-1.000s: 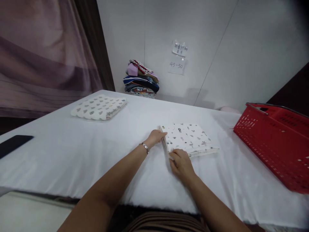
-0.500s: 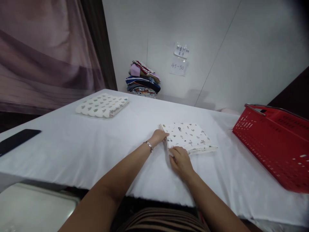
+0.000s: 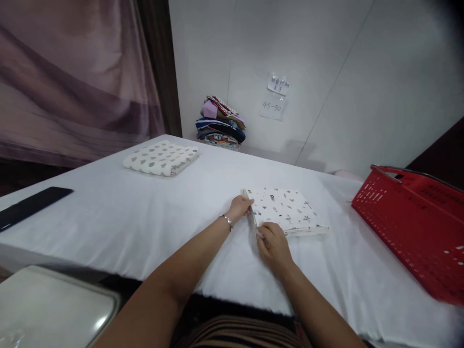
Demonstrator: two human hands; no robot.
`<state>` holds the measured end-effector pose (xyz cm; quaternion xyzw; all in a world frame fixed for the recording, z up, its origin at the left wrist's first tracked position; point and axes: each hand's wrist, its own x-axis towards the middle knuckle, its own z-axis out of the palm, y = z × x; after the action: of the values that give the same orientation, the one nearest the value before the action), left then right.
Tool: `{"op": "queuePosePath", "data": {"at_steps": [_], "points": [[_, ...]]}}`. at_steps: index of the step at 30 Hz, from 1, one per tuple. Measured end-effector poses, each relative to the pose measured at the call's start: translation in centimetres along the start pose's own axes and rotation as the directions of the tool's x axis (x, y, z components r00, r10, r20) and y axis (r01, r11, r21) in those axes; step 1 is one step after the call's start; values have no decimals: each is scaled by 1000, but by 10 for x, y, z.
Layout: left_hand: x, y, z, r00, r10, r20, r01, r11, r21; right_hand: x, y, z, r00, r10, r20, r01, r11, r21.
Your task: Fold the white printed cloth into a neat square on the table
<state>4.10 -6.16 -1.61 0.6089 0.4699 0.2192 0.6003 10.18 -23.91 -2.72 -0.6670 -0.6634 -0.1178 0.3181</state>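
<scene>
Folded cloth (image 3: 286,210) lies mid-table, left of the red basket (image 3: 416,227). Left hand (image 3: 239,208) and right hand (image 3: 273,241) pinch its left edge. Step appears to be squaring the fold; a lift next would call for a firm, even grip.

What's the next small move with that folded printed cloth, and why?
Probably lift it by its left edge. The left hand and right hand both pinch that edge of the folded printed cloth, which already lies flat and squared on the white table. Where it goes next is unclear.
</scene>
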Motion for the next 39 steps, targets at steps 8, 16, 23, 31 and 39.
{"op": "queuePosePath", "data": {"at_steps": [8, 16, 23, 31, 39], "points": [[27, 3, 3, 996, 20, -85, -13, 997, 79, 1, -3, 3, 997, -9, 77, 12, 999, -34], [52, 3, -5, 982, 97, -161, -59, 972, 228, 2, -2, 4, 994, -7, 107, 9, 1000, -18], [66, 10, -8, 980, 115, -160, -56, 941, 333, 3, -2, 4, 991, 9, 131, -4, 999, -37], [65, 14, -12, 985, 118, -127, -50, 895, 443, 2, -1, 4, 992, 10, 127, -4, 999, -47], [27, 27, 3, 797, 603, 22, -442, 560, 701, 7, -5, 0, 979, 57, 195, -39, 995, -94]]}}
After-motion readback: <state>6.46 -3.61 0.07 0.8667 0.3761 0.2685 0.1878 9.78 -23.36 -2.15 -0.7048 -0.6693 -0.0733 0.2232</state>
